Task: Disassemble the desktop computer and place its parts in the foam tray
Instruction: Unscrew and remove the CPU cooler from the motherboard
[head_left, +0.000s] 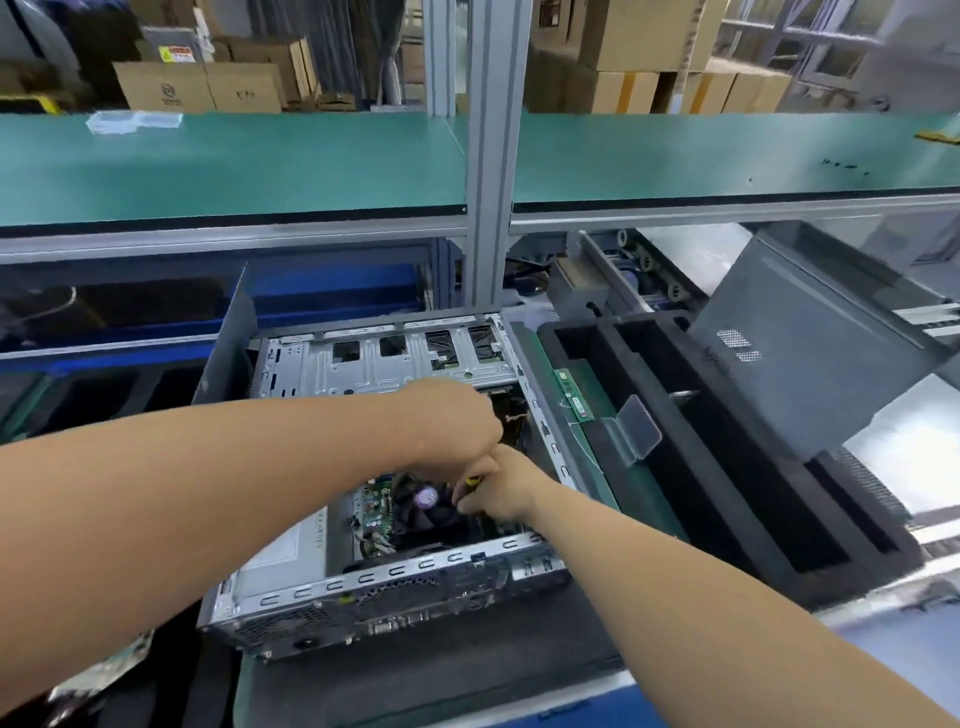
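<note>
The open desktop computer case (374, 577) lies on its side in the middle of the bench, its drive cage at the far end. Inside sits a black cooler fan (431, 506) with a purple sticker, beside the green motherboard. My right hand (498, 488) grips a screwdriver (471, 480) with a yellow-and-black handle just right of the fan. My left hand (457, 421) reaches over it into the case with its fingers curled downward; what they touch is hidden. The black foam tray (737, 467) stands to the right, and a green memory stick (574, 395) lies at its left edge.
A grey case side panel (810, 332) leans over the tray's far right. A clear plastic piece (640, 426) rests on the tray. An upright grey panel (228, 343) stands left of the case. A green shelf (234, 161) on an aluminium post (488, 156) overhangs the bench.
</note>
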